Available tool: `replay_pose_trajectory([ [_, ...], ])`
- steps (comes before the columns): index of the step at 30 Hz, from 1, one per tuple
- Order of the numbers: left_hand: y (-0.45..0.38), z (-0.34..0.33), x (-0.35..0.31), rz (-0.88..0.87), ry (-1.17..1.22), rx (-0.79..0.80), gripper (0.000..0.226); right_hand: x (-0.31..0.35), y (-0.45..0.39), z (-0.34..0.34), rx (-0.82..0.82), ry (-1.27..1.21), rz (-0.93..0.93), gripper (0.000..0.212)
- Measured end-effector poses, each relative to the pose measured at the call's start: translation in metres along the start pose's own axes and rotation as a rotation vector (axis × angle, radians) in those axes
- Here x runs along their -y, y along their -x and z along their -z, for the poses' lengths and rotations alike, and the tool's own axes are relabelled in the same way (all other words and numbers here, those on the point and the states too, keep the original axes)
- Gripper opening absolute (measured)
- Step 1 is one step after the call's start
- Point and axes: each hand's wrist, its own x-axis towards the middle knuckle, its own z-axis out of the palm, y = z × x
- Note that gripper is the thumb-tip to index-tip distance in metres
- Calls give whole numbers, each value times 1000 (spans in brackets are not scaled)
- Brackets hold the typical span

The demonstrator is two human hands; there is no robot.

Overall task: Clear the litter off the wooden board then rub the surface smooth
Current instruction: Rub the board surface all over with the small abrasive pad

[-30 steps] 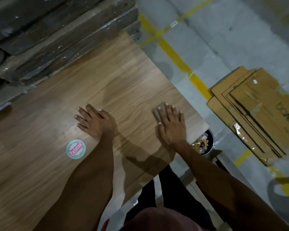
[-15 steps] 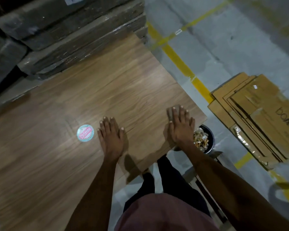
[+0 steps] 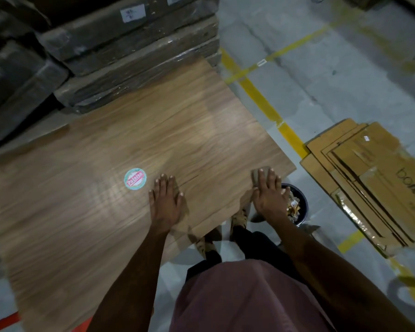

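A: Pictured from above: wooden board (image 3: 134, 149), wide and brown-grained, lying flat and filling the left and middle of the view, near right corner jutting over a grey floor (image 3: 309, 75) crossed by yellow lines (image 3: 261, 99).

B: And the hands?

A: Left hand (image 3: 166, 200) flat on the board near its front edge, fingers straight and close together, gripping nothing. Just beside its fingertips, to the left, a round sticker (image 3: 135, 178) (teal rim, red band of lettering) stuck to the surface.

B: Right side?

A: Right hand (image 3: 270, 196) at the board's near right corner, fingers extended and pressing down on a small tan sanding pad (image 3: 256, 174) that shows past the fingertips. No curl around it, only flat pressure.

B: Anything below?

A: Black bin (image 3: 300, 207) on the floor just past that corner, partly hidden by the right hand, with crumpled scraps (image 3: 293, 207) inside. Flattened cardboard boxes (image 3: 369, 178) stacked well to the right. Wrapped dark packages (image 3: 134, 51) piled behind the board's far edge. Maroon shirt (image 3: 244, 300) at the bottom of the view.
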Motion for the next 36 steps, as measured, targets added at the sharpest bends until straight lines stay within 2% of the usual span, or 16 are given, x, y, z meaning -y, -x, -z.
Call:
replay_pose_trajectory([
  [4, 21, 0, -3, 15, 41, 21, 67, -7, -6, 14, 57, 17, 24, 68],
  [8, 48, -14, -17, 107, 89, -37, 72, -3, 1, 15, 142, 157, 190, 69],
  [11, 64, -27, -39, 224, 109, -15, 68, -17, -3, 20, 153, 248, 309, 67],
  [17, 70, -37, -95, 421, 95, 24, 75, -53, -37, 51, 224, 149, 164, 65],
  [20, 63, -42, -125, 466, 120, 62, 80, -62, -49, 59, 228, 156, 181, 68],
  [26, 52, -44, -169, 437, 145, 117, 83, -55, -58, 57, 323, 278, 475, 65],
  [28, 52, -44, -174, 419, 131, 129, 84, -56, -63, 58, 325, 277, 435, 64],
  [32, 52, -39, -169, 425, 138, 140, 80, -60, -71, 63, 267, 196, 226, 65],
  [34, 49, -35, -165, 431, 156, 135, 76, -54, -71, 66, 259, 154, 187, 66],
  [36, 44, -30, -161, 413, 170, 105, 69, -47, -69, 66, 262, 167, 228, 67],
])
